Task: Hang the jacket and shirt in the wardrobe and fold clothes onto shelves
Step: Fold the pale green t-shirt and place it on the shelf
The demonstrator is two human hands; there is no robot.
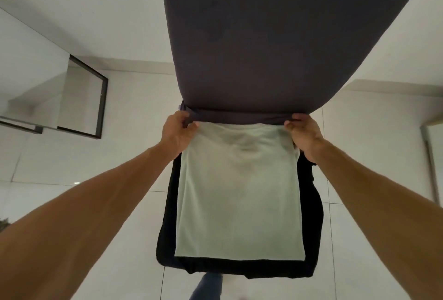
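Head view: left hand point(178, 132) and right hand point(303, 135) each pinched the grey cloth point(263, 36) at its near fold with curled fingers, the pale green shirt point(239, 191) lay flat on a black garment point(310, 215) just below, above the tiled floor point(96, 167).

A wide dark grey cloth point(275, 36) blocks the way ahead; white tiled floor point(134, 112) lies open beside it, with a black-framed glass panel point(88, 98) at left.

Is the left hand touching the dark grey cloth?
Touching. The head view shows the left hand pinching the folded edge of the dark grey cloth.
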